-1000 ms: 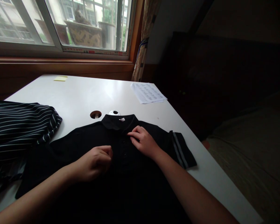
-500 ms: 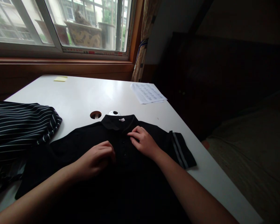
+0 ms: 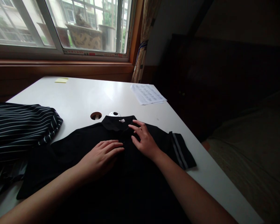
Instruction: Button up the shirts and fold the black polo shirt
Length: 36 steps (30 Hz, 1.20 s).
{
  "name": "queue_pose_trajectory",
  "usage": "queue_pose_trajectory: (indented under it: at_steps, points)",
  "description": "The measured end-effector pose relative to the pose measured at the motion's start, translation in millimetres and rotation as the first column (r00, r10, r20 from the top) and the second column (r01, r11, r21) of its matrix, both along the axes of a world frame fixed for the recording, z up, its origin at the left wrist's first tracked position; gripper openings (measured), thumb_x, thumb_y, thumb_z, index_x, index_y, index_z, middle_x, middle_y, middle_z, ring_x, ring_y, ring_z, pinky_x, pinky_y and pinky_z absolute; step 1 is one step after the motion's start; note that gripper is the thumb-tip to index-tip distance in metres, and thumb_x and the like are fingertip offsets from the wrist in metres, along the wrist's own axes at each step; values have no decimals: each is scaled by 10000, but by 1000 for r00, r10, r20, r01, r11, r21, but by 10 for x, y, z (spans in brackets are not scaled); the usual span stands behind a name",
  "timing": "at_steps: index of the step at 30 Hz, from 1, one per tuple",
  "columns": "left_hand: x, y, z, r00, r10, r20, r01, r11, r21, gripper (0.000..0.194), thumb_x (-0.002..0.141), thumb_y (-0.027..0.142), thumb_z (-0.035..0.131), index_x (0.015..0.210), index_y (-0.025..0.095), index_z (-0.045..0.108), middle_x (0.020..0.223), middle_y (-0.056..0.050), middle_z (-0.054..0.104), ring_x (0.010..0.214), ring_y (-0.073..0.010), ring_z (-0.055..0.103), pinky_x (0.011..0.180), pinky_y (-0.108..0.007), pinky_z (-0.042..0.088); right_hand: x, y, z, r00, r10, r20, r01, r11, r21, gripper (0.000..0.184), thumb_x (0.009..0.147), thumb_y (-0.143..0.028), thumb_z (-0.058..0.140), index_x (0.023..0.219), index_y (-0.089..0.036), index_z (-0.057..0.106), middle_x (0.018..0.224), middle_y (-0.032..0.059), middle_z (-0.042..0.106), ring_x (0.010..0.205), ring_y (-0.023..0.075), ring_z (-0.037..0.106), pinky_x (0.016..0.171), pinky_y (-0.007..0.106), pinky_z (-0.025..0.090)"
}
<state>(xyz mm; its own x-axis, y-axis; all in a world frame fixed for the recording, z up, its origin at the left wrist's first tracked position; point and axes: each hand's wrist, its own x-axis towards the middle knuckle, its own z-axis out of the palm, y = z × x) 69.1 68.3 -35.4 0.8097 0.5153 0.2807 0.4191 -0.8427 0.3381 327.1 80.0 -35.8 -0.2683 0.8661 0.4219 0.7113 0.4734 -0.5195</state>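
The table [image 3: 81,93] bears a black shirt [image 3: 133,177] beneath the right hand [image 3: 145,140].

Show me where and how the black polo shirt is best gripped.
Likely at both shoulders, left hand and right hand each from its own side: the black polo shirt lies spread, collar at the far end, with shoulder edges outlined against the white table.

Before me on the table [image 3: 84,95], a black shirt [image 3: 130,174] lies spread, collar [image 3: 110,125] away. Grey stripes [image 3: 178,151] band one sleeve [image 3: 189,153].
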Motion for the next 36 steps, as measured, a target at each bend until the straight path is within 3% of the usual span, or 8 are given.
queue_pose_trajectory:
  at_steps: [6, 10, 18, 27, 33, 36]
  points:
    - [-27, -15, 56, 979, -203, -14, 204, 979, 25, 472, 899, 117, 534, 1351, 250, 559, 1381, -59, 593, 1323, -267, 485, 1083, -460, 447, -13, 25, -7, 985, 58, 162, -57, 998, -9, 604, 881, -148, 549, 1447, -317, 422, 1484, 53, 443, 1246, 254, 491, 1077, 485, 402]
    - [-40, -21, 56, 972, -233, 16, 234, 972, -27, 471, 899, 95, 508, 1347, 231, 561, 1400, -58, 579, 1330, -222, 497, 1115, -402, 442, -8, 36, -26, 983, 54, 176, -51, 999, -19, 561, 889, -167, 543, 1427, -301, 454, 1472, 47, 462, 1229, 248, 495, 1069, 469, 401]
    - [26, -51, 11, 991, -108, -77, 114, 990, 78, 565, 943, 190, 503, 1490, 200, 364, 1509, -103, 453, 1392, -270, 422, 1147, -509, 383, -5, 38, -41, 985, 51, 162, -50, 999, -7, 531, 882, -163, 554, 1393, -292, 487, 1437, 43, 483, 1211, 244, 493, 1076, 458, 399]
    - [36, -46, -1, 998, -4, -61, 11, 994, 106, 529, 901, 99, 505, 1420, 189, 458, 1397, -101, 555, 1282, -248, 509, 1094, -438, 465, -1, 39, -43, 987, 15, 159, -15, 1000, 1, 483, 869, -168, 580, 1335, -286, 539, 1301, 65, 537, 1146, 247, 510, 1040, 450, 445]
    - [38, -47, 25, 997, 27, -75, -18, 993, 113, 570, 897, 108, 509, 1452, 203, 417, 1517, -97, 433, 1325, -282, 453, 1076, -486, 468, 5, 41, -41, 989, 18, 148, -19, 1000, 2, 471, 867, -169, 588, 1318, -301, 550, 1289, 62, 541, 1137, 250, 515, 1026, 467, 458]
    - [37, -35, 11, 998, 20, -62, -14, 995, 101, 568, 901, 107, 508, 1453, 189, 408, 1483, -98, 483, 1305, -274, 471, 1062, -477, 480, 6, 39, -38, 989, 12, 150, -12, 1000, -2, 472, 863, -165, 592, 1315, -295, 554, 1288, 62, 543, 1136, 247, 514, 1026, 459, 457]
